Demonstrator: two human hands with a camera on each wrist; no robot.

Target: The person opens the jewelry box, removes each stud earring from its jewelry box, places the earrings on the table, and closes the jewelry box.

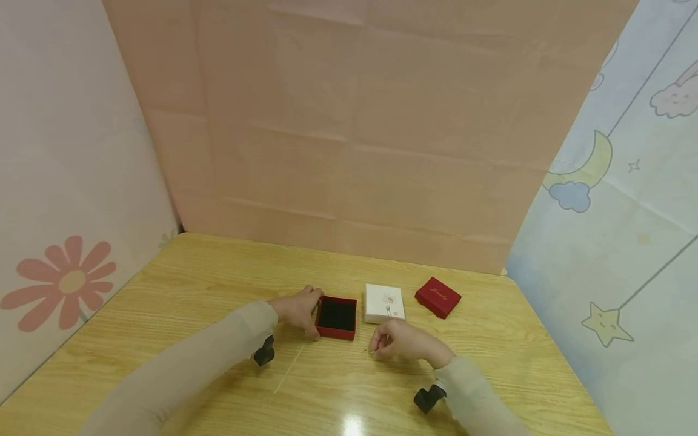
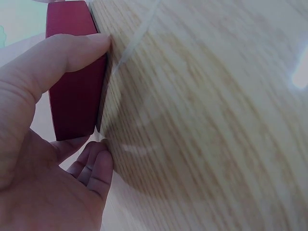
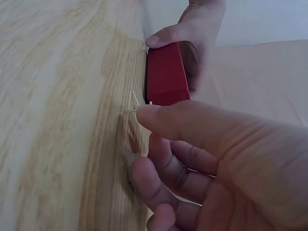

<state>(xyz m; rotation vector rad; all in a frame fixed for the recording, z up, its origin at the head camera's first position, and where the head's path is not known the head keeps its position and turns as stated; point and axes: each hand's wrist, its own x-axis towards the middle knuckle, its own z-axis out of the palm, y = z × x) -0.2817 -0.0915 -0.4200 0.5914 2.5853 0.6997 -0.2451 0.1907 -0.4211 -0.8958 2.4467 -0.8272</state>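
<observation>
An uncovered red jewelry box (image 1: 337, 332) with a black lining lies on the table. My left hand (image 1: 299, 309) grips its left side, the thumb at the near corner and the fingers toward the far one. In the left wrist view the thumb (image 2: 72, 53) presses along the red wall. My right hand (image 1: 400, 340) is low over the table, right of the box, with fingers curled. At its thumb tip it pinches a small, thin, shiny piece of jewelry (image 3: 134, 102); its exact kind is too fine to tell.
A white square box (image 1: 383, 301) with a flower print stands just beyond my right hand. Farther right lies a red lid (image 1: 438, 297) with gold lettering. The wooden table (image 1: 229, 266) meets a pink cloth backdrop (image 1: 349, 151) at the back.
</observation>
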